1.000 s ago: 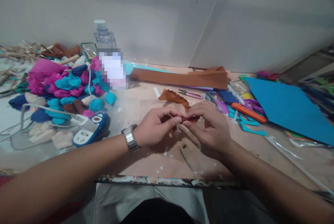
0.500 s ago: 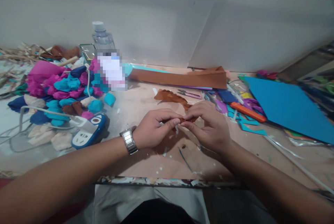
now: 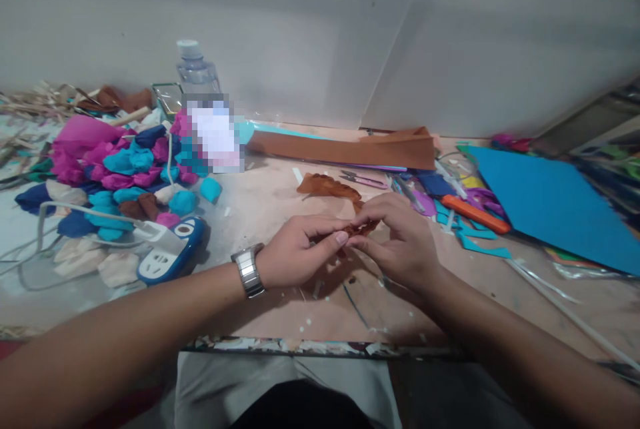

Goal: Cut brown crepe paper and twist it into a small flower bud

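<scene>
A brown crepe paper strip [image 3: 327, 185] with a ruffled edge lies across the table and runs up into my hands. My left hand [image 3: 303, 252], with a metal watch on the wrist, pinches the strip's near end between thumb and forefinger. Opposite it, my right hand [image 3: 405, 239] grips the same end, thumb and fingertips close to the left thumb. Fingers partly hide the gathered folds between them. Just beyond the strip are small thread snips [image 3: 367, 180] with pinkish handles.
Flat brown paper [image 3: 345, 151] lies at the back. Leftward are pink, blue and cream paper bundles [image 3: 120, 179], a blue-white power socket [image 3: 165, 262] with a cable, and a bottle [image 3: 197, 72]. On the right lie an orange cutter [image 3: 475, 214] and a blue sheet [image 3: 555, 205].
My fingers have shifted slightly on the brown crepe paper, and more of its crumpled folds show between them. The strip's far part has moved a little; the surroundings look the same.
</scene>
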Tool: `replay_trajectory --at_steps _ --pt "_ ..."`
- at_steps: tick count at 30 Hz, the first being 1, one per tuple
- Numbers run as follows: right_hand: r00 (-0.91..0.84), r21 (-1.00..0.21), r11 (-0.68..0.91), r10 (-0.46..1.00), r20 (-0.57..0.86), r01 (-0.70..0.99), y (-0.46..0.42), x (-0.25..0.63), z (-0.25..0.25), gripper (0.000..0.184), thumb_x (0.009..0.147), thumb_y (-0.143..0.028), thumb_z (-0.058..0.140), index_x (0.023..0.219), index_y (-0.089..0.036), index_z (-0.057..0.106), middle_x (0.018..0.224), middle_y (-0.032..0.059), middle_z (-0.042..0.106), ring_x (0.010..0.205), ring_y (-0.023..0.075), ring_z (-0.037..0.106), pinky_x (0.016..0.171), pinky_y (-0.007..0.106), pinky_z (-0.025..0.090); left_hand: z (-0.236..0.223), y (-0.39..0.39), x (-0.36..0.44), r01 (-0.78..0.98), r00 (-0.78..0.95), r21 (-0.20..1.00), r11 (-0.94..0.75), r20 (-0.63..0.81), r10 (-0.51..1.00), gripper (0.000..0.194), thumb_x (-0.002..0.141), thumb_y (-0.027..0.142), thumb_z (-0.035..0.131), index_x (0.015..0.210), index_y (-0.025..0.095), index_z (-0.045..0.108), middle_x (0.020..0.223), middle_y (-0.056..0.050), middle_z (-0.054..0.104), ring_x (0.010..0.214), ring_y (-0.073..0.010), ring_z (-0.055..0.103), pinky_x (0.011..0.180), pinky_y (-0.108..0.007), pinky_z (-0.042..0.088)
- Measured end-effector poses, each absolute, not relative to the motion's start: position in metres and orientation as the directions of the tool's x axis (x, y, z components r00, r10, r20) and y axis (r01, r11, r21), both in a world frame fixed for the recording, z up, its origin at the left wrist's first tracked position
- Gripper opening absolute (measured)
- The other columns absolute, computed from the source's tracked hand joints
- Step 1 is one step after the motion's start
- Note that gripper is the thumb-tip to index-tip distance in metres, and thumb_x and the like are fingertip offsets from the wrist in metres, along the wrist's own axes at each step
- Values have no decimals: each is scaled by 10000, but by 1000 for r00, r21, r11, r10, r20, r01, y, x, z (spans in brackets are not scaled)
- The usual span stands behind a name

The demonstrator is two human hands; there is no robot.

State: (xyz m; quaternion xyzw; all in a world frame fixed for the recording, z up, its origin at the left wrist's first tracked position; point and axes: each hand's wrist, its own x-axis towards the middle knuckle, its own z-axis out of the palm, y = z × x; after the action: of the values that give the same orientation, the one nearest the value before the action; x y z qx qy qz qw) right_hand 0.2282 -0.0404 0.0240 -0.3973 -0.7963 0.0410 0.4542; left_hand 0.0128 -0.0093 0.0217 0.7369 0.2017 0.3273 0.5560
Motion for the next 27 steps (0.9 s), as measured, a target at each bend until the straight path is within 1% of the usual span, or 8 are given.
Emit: replay_trajectory --at_steps 3,7,11,13,16,19,23,27 --pt "-276 -430 674 680 680 601 -41 229 23 210 900 -398 808 945 -235 684 879 20 698 836 207 656 833 404 441 23 -10 13 -60 708 953 -296 250 660 341 1035 365 551 1050 111 777 942 -96 741 864 -179 663 824 -303 516" --pt "-279 -439 667 691 667 602 -43 227 22 202 912 -408 793 959 -241 688 893 22 701 866 213 659 844 408 432 25 -10 13 -46 725 957 -285 228 649 288 998 358 618 948 123 777 862 -70 727 818 -165 640 789 -281 505" --pt "-294 -441 668 696 655 599 -45 224 21 207 923 -421 778 952 -240 680 900 25 705 874 216 665 837 408 427 21 -10 13 -39 744 988 -147 127 656 302 990 380 632 1050 119 772 874 -70 741 774 -157 646 752 -272 517" --pt "-296 -436 665 697 653 606 -45 223 22 208 917 -415 787 946 -239 679 885 20 705 860 212 666 834 406 424 19 -9 14 -44 751 992 -114 108 652 316 1001 382 614 1072 115 766 887 -73 743 780 -156 648 765 -274 520" --pt "-296 -436 669 694 656 602 -45 223 24 200 909 -396 798 938 -238 678 854 10 703 824 202 663 838 408 422 18 -7 14 -48 747 986 -160 142 649 318 1023 377 578 1018 114 756 877 -70 728 810 -155 641 791 -270 512" --pt "-309 -435 674 694 651 596 -45 225 27 179 908 -358 800 964 -236 683 882 18 718 841 206 673 861 420 426 19 -4 15 -60 746 977 -203 179 641 349 1051 389 529 951 117 724 846 -62 708 801 -150 638 792 -266 509" --pt "-329 -418 669 699 635 615 -46 226 30 150 908 -295 791 1005 -235 694 932 31 736 886 216 692 893 437 429 19 -2 14 -70 752 980 -185 174 636 389 1076 420 481 919 130 686 807 -49 696 779 -147 657 780 -261 508" --pt "-326 -416 679 688 649 605 -45 227 30 142 906 -293 801 975 -235 692 891 13 736 844 200 691 895 437 422 18 -2 12 -35 746 968 -247 190 639 413 1086 426 459 879 142 676 790 -36 693 754 -132 648 748 -240 480"
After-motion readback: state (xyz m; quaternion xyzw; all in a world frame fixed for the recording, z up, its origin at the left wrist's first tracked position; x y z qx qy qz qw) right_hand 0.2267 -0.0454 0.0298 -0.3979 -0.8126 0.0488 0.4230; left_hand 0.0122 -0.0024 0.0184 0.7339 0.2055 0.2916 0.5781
